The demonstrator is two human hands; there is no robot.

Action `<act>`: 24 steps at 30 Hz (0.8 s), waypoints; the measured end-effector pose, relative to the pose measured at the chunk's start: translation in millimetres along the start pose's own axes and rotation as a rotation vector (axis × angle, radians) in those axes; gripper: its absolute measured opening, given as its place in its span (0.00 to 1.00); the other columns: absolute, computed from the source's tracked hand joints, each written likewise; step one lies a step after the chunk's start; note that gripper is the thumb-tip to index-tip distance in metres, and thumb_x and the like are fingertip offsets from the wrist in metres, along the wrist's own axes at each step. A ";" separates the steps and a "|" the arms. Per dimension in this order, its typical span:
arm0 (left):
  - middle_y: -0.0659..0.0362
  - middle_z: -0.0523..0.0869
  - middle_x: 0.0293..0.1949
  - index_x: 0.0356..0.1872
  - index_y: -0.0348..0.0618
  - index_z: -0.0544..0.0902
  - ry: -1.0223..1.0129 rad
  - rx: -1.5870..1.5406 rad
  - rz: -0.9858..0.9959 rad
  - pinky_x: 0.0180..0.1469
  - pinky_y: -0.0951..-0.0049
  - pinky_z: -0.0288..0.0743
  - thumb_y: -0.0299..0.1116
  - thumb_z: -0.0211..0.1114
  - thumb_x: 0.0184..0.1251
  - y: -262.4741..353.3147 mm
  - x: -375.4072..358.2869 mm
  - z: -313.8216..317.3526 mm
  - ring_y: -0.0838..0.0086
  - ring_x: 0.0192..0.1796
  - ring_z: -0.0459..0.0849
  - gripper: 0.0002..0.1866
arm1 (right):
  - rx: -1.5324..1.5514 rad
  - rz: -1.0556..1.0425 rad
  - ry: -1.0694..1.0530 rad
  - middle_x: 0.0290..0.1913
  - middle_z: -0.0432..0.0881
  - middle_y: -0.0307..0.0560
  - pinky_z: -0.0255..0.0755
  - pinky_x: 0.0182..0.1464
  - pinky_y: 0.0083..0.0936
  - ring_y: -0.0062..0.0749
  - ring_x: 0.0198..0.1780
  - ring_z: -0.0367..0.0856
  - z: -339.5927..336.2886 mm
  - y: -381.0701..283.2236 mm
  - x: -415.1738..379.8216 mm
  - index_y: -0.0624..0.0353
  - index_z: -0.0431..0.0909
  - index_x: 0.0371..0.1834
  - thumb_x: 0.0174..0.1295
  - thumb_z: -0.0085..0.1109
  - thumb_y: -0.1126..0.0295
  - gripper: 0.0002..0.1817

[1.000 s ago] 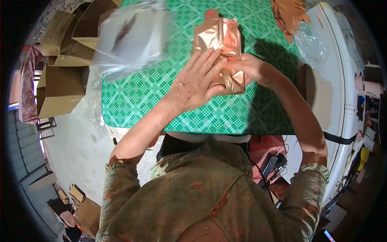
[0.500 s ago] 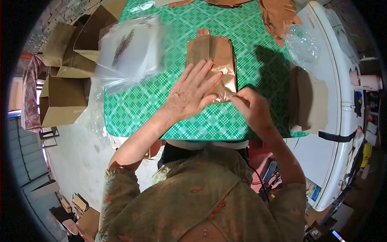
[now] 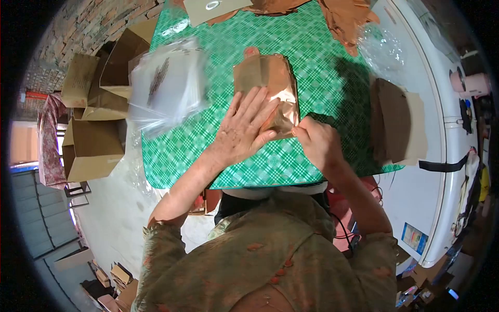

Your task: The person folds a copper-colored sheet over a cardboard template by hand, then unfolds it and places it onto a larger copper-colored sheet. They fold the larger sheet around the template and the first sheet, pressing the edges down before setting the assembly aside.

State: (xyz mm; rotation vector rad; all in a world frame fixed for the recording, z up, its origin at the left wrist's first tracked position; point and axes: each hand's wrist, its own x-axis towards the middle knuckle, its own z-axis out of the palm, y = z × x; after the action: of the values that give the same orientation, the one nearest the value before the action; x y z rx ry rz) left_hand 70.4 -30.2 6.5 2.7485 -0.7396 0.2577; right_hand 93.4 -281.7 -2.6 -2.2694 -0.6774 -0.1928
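Observation:
A shiny copper-coloured packet [image 3: 278, 73], like a flat foil bag stack, lies on the green plaid tablecloth [image 3: 260, 166]. My left hand [image 3: 243, 125] rests flat across its lower left part, fingers apart. At the packet's lower right corner, my right hand [image 3: 319, 143] has thumb and forefinger pinched together on the edge of the foil. The foil near that corner is creased and catches the light. A small reddish round tab [image 3: 251, 51] sticks out past the packet's far end.
To the left lies a stack of clear plastic bags [image 3: 179, 83]; beyond it stand open cardboard boxes [image 3: 96, 145]. More copper-coloured sheets [image 3: 340, 23] lie at the far edge. Crumpled clear plastic [image 3: 382, 47] and flat cardboard [image 3: 403, 122] sit on the right, beside a white appliance [image 3: 442, 122].
The head view has shifted slightly. My left hand stays flat on the packet, while my right fingers remain at the corner, with the hand a little more closed.

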 end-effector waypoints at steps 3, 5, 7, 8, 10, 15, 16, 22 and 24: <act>0.46 0.56 0.88 0.87 0.52 0.62 -0.109 -0.010 -0.044 0.89 0.43 0.38 0.62 0.51 0.85 4.0 2.0 -15.2 0.51 0.90 0.49 0.39 | -0.013 -0.059 0.031 0.30 0.82 0.56 0.78 0.34 0.53 0.60 0.32 0.85 2.3 2.8 -2.5 0.59 0.75 0.37 0.71 0.68 0.69 0.10; 0.48 0.53 0.90 0.89 0.53 0.59 -0.163 0.031 -0.063 0.90 0.44 0.33 0.63 0.49 0.85 5.6 7.0 -26.5 0.53 0.91 0.45 0.41 | -0.016 -0.055 0.024 0.31 0.83 0.56 0.79 0.35 0.53 0.59 0.33 0.86 1.9 3.1 -4.2 0.59 0.75 0.37 0.71 0.67 0.69 0.10; 0.49 0.53 0.90 0.89 0.53 0.59 -0.176 0.106 -0.062 0.90 0.45 0.31 0.64 0.49 0.85 4.8 12.2 -35.3 0.54 0.92 0.43 0.41 | -0.004 -0.007 -0.014 0.33 0.84 0.57 0.79 0.37 0.53 0.59 0.34 0.86 -1.7 -1.6 -2.6 0.60 0.75 0.38 0.71 0.66 0.69 0.09; 0.50 0.53 0.90 0.89 0.53 0.59 -0.173 0.117 -0.068 0.90 0.45 0.34 0.61 0.50 0.86 3.9 14.8 -38.2 0.54 0.91 0.45 0.39 | -0.016 0.025 -0.038 0.33 0.84 0.58 0.80 0.37 0.54 0.60 0.35 0.87 -2.1 -2.5 -1.9 0.60 0.76 0.38 0.72 0.66 0.68 0.09; 0.50 0.53 0.90 0.89 0.53 0.60 -0.089 0.059 -0.063 0.90 0.45 0.37 0.58 0.52 0.86 0.4 19.7 -30.0 0.53 0.91 0.47 0.39 | -0.039 0.088 -0.087 0.33 0.84 0.58 0.81 0.38 0.54 0.60 0.36 0.87 -2.4 -4.1 -0.4 0.60 0.77 0.39 0.73 0.64 0.67 0.09; 0.44 0.61 0.86 0.80 0.41 0.72 0.080 -0.064 -0.075 0.87 0.44 0.50 0.52 0.58 0.83 3.1 19.8 9.9 0.47 0.88 0.56 0.34 | -0.063 0.229 -0.177 0.36 0.86 0.58 0.81 0.42 0.54 0.61 0.39 0.88 -7.3 -14.2 3.0 0.60 0.79 0.39 0.74 0.63 0.64 0.10; 0.43 0.59 0.87 0.84 0.41 0.67 0.023 0.054 -0.039 0.87 0.44 0.50 0.52 0.57 0.84 0.8 18.4 13.1 0.48 0.89 0.55 0.36 | -0.075 0.264 -0.196 0.38 0.87 0.59 0.81 0.43 0.54 0.62 0.41 0.88 -8.3 -15.2 3.1 0.59 0.80 0.39 0.74 0.63 0.64 0.10; 0.43 0.56 0.88 0.88 0.42 0.58 -0.007 0.026 -0.056 0.89 0.44 0.44 0.51 0.53 0.87 4.4 19.5 11.6 0.48 0.90 0.53 0.38 | -0.169 0.078 -0.124 0.55 0.87 0.47 0.84 0.50 0.48 0.49 0.52 0.89 -22.9 -9.7 10.5 0.57 0.81 0.46 0.70 0.63 0.68 0.07; 0.43 0.56 0.88 0.88 0.42 0.58 -0.010 0.032 -0.048 0.89 0.44 0.44 0.51 0.53 0.87 2.7 18.5 12.3 0.48 0.90 0.52 0.38 | -0.304 -0.114 -0.025 0.62 0.84 0.43 0.78 0.58 0.45 0.45 0.62 0.83 -20.0 6.5 19.2 0.56 0.82 0.52 0.68 0.63 0.69 0.12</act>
State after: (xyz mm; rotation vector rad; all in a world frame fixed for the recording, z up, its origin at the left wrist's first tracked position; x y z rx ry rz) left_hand 86.0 -44.9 -0.1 2.7955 -0.6767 0.2482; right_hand 114.4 -291.6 13.9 -2.5260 -0.8386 -0.3428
